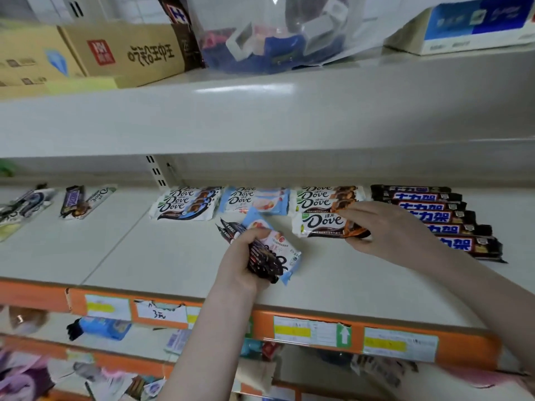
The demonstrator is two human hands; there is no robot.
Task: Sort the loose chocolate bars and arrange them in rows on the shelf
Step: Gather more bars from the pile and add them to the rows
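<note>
On the pale shelf [144, 250] several rows of bars lie side by side: blue-and-white Dove bars [185, 202], light blue Dove bars [254, 199], orange-ended Dove bars [327, 196] and dark bars with blue lettering [434, 212]. My right hand [388, 230] pinches the orange end of one Dove bar [321, 225] lying at the front of the orange-ended row. My left hand [246, 259] grips a bunch of loose bars [269, 250], some dark and some light blue, just above the shelf's middle.
Loose mixed bars [72, 201] lie at the shelf's far left. The orange price rail [318, 331] runs along the front edge. An upper shelf holds a cardboard box [115, 53] and a plastic bag [275, 33]. Lower shelves hold jumbled goods.
</note>
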